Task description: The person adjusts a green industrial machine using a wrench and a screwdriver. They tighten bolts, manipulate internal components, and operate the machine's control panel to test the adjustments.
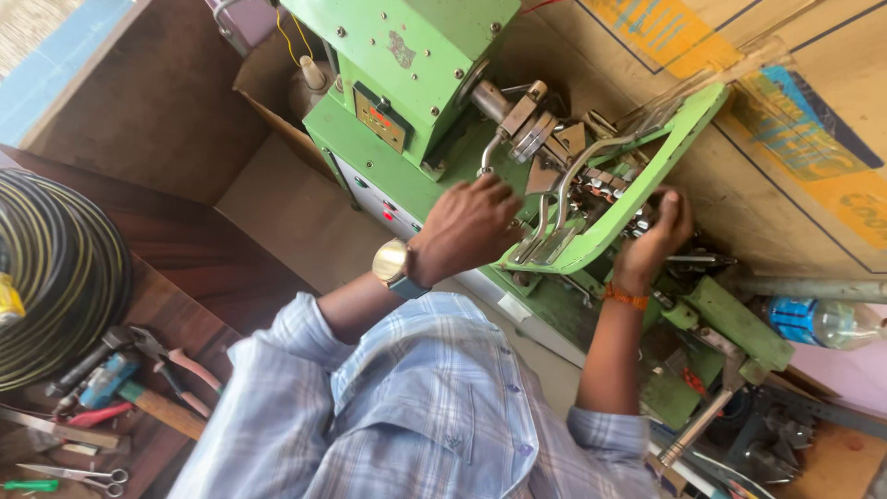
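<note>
In the middle of the frame a person in a blue checked shirt (416, 416) leans over a big green machine (407, 83). The left hand (467, 226) sits in the middle of the frame, with a gold watch (392, 261) on its wrist. Its fingers are curled down onto the shiny metal parts (545, 222) at the front of the machine, but I cannot tell if it really grips one. The right hand (658, 231) is to the right of the middle, with an orange band (626, 297) on the wrist. Its fingers are bent and touch the small metal pieces (610, 189) inside the curved green frame (647, 176), and I cannot tell if it holds any of them. The two hands are near each other, with the green frame between them. At the left edge lies a thick roll of black cable (55, 268). Below it, in the lower left corner, pliers (180, 370), a hammer (139, 397) and scissors (83, 476) lie on a brown wooden table (185, 240). At the right edge a plastic bottle (822, 322) lies on its side.
</note>
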